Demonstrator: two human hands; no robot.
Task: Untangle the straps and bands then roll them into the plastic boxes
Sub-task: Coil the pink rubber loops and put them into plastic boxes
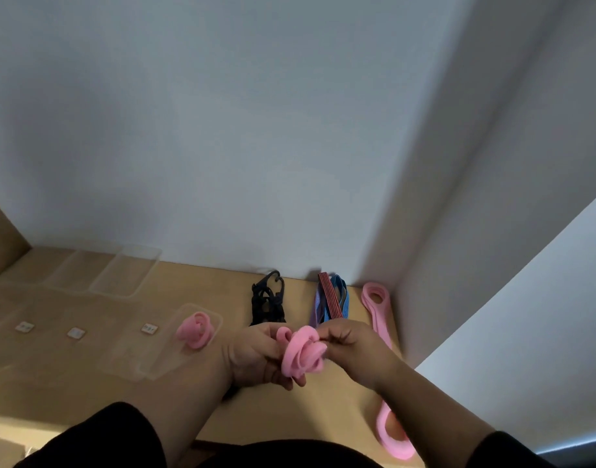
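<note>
There is only one view, from a wide-angle camera worn on the person's head. It looks forward and a little down, and it is tilted, so the white wall (256,130) fills more than the upper half of the picture and its corner runs slanted at the right. The wooden table (195,288) appears only in the lower part, seen from above and from the person's side. The camera is near to the hands: the left hand (256,356) and the right hand (354,349) sit low in the centre, and both forearms enter from the bottom edge. The edges look bent by the wide lens.
</note>
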